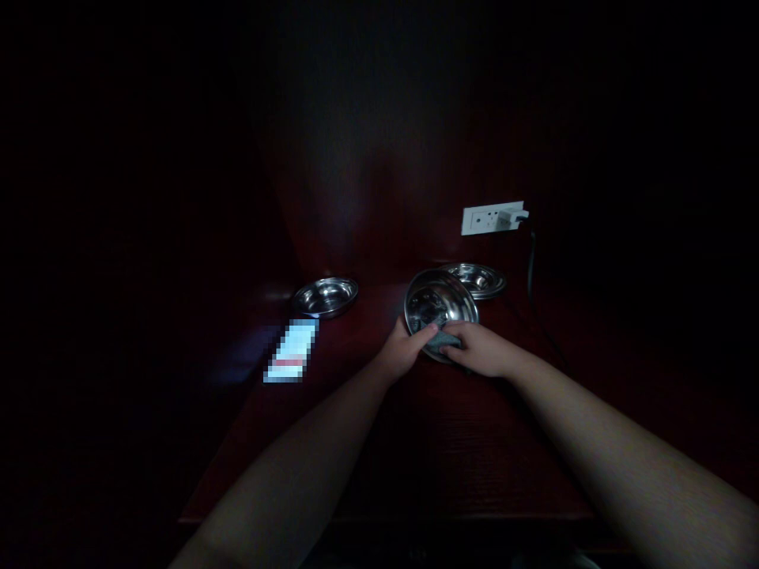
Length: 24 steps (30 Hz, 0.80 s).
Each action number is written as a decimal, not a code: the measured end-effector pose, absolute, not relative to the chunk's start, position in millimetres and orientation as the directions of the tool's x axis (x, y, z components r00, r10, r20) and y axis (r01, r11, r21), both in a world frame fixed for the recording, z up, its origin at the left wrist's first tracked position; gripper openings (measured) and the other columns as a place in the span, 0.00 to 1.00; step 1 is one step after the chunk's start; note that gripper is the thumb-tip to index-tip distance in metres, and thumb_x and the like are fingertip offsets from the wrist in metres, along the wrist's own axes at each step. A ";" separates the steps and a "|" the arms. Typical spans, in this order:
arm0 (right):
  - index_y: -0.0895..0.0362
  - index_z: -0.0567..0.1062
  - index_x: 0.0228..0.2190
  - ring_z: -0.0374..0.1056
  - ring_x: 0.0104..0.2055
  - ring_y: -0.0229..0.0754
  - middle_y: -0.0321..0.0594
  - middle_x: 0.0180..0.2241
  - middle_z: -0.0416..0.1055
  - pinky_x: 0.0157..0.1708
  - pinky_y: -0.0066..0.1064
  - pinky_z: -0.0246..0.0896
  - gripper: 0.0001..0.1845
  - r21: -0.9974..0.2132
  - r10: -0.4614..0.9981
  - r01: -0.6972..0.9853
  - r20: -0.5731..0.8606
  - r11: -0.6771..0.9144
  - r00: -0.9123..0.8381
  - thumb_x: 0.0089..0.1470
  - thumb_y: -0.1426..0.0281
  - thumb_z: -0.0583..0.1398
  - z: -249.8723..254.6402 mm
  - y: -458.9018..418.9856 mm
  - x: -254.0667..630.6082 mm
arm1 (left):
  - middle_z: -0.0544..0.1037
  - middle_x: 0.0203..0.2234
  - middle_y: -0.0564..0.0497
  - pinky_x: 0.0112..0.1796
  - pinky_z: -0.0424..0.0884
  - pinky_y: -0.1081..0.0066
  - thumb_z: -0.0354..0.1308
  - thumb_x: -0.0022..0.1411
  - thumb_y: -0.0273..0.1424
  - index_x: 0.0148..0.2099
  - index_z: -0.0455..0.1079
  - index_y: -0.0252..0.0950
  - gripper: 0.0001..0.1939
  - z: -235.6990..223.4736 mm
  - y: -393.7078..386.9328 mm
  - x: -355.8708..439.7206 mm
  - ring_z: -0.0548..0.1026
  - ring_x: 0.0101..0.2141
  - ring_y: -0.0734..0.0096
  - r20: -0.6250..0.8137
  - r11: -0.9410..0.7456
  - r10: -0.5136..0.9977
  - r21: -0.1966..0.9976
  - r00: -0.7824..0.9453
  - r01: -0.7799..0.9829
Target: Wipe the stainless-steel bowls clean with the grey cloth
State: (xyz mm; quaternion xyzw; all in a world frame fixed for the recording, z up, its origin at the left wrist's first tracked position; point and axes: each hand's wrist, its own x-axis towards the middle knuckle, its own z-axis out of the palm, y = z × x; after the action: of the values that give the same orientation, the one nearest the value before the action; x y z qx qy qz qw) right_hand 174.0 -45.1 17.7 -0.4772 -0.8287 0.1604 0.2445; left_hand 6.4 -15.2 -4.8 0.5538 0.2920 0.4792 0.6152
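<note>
A shiny metal bowl [454,292] is held tilted above the dark red table, its inside facing me. My left hand [406,348] grips the bowl's lower left rim, with the thumb over the edge and the other fingers hidden behind. My right hand [477,348] is closed on a grey-green cloth [443,341], which is pressed against the lower inside and rim of the bowl. Behind the bowl, to its right, lie stacked metal dishes [489,284], partly covered by it. Another shallow metal dish [326,297] rests farther left.
A lit phone-like screen [290,352], pixelated, lies near the left dish. On the back wall is a white power socket [491,219] with a plug [515,216] and a hanging cord [530,269]. The red table [474,442] has its front edge near my forearms. Surroundings are very dark.
</note>
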 end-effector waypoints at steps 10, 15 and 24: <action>0.57 0.74 0.29 0.67 0.36 0.43 0.43 0.34 0.73 0.41 0.36 0.62 0.06 -0.469 0.884 0.749 0.257 0.468 -0.391 0.49 0.73 0.57 15.7 -43.2 175.5 | 0.75 0.47 0.44 0.52 0.64 0.53 0.65 0.52 0.35 0.55 0.63 0.38 0.29 -8.1 -12.5 6.5 0.72 0.49 0.58 0.172 -0.067 0.915 0.957 0.365 -0.283; 0.57 0.74 0.30 0.67 0.37 0.43 0.42 0.34 0.73 0.41 0.37 0.61 0.06 -0.510 0.887 0.727 0.245 0.461 -0.391 0.49 0.72 0.57 13.8 -41.7 175.9 | 0.74 0.47 0.43 0.52 0.64 0.53 0.65 0.51 0.35 0.54 0.63 0.37 0.29 -7.6 -13.3 5.7 0.72 0.49 0.57 0.170 -0.057 0.912 0.954 0.373 -0.294; 0.57 0.75 0.28 0.67 0.36 0.43 0.41 0.32 0.73 0.40 0.36 0.61 0.06 -0.514 0.876 0.709 0.275 0.483 -0.397 0.48 0.72 0.57 12.2 -40.6 176.2 | 0.75 0.46 0.45 0.52 0.65 0.54 0.66 0.50 0.34 0.54 0.64 0.37 0.29 -10.0 -11.1 6.6 0.72 0.48 0.59 0.163 -0.049 0.919 0.951 0.360 -0.306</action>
State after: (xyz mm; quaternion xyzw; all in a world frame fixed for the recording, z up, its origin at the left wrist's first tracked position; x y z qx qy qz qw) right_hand 176.2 -40.6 12.2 -0.4830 -0.8203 0.1594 0.2616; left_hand 6.6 -11.1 -10.0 0.5352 0.2862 0.4879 0.6274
